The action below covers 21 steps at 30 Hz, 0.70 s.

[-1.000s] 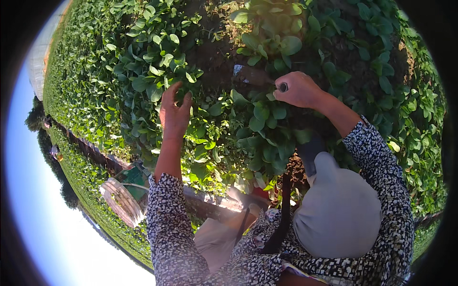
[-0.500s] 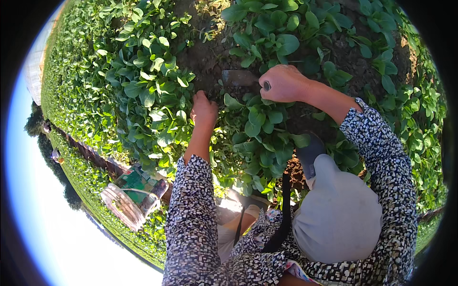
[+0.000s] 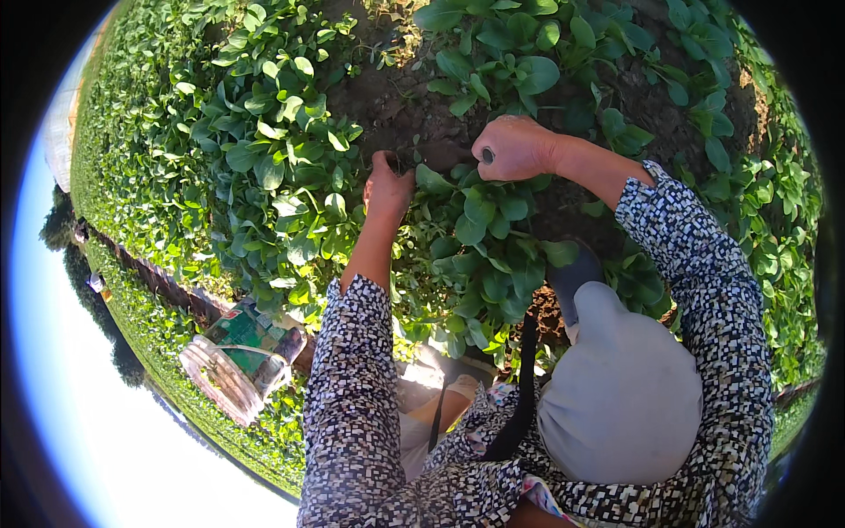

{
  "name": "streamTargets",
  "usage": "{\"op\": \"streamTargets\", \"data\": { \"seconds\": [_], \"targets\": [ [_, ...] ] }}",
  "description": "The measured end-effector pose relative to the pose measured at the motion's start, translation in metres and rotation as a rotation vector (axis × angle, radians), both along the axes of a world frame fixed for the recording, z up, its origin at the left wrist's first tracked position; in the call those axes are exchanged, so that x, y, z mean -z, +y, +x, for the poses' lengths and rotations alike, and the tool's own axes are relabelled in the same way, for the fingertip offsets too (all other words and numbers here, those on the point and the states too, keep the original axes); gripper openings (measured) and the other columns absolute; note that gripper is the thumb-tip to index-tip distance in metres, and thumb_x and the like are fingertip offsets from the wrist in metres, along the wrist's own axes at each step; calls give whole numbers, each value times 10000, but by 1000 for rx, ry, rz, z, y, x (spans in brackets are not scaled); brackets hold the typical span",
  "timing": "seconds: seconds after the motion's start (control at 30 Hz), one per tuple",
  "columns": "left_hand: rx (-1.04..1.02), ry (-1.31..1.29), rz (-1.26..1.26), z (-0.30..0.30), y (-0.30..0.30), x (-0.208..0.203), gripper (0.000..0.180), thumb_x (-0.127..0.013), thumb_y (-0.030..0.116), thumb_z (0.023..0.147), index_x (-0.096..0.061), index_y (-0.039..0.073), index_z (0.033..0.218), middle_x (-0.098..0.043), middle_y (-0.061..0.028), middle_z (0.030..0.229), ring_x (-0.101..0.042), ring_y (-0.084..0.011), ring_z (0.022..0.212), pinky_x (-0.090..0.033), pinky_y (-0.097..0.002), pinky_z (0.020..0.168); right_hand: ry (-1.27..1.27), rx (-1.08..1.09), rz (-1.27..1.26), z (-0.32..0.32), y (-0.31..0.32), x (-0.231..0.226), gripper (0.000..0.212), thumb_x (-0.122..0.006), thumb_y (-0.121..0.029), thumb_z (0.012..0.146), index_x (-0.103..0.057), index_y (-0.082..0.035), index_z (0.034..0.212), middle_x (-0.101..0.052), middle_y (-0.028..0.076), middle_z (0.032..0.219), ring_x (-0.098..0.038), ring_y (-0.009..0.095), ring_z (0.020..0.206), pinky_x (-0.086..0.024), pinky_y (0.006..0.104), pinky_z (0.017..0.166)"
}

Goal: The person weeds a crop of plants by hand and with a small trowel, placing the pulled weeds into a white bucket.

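My right hand is closed in a fist round a hand tool, and the round end of its handle shows at the fist. The tool's flat, soil-coloured blade reaches left from the fist, low over the dark soil. Left of the blade, my left hand is at the soil with thumb and forefinger apart, beside small thin weeds. Some of its fingers are hidden. Leafy green plants stand just below the blade, between my two arms.
Dense leafy rows grow on the left, with more plants beyond my right hand. Bare soil lies between them. A pale bucket with a green printed side lies tilted at lower left. My grey-clad knee is at lower right.
My left hand has shifted slightly right and up, and its thumb and forefinger have parted. My right hand has moved slightly left with the tool, whose blade is now harder to see against the soil.
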<state>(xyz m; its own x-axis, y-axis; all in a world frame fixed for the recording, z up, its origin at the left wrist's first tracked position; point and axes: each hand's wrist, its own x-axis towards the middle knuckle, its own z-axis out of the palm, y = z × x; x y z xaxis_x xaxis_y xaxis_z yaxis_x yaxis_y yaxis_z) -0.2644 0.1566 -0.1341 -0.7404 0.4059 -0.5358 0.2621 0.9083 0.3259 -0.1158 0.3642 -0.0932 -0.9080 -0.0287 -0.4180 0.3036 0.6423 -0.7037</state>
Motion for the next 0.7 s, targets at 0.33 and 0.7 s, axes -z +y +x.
{"op": "streamTargets", "data": {
  "seconds": [0.33, 0.7],
  "targets": [
    [-57, 52, 168, -3, -6, 14, 275, -663, 244, 828, -613, 73, 1037, -674, -99, 923, -640, -225, 832, -483, -346, 766, -54, 234, -166, 1, -50, 26, 249, -603, -303, 701, -702, -107, 818, -660, 173, 851, -620, 362, 896, -498, 446, 770],
    [-293, 57, 365, -44, -41, 7, 172, -615, 138, 860, -577, 37, 994, -613, -82, 863, -587, -167, 747, -477, -307, 709, 69, 118, -35, -6, -21, -4, 222, -582, -268, 730, -692, -86, 793, -661, 146, 816, -621, 354, 836, -500, 446, 757]
  ]
}}
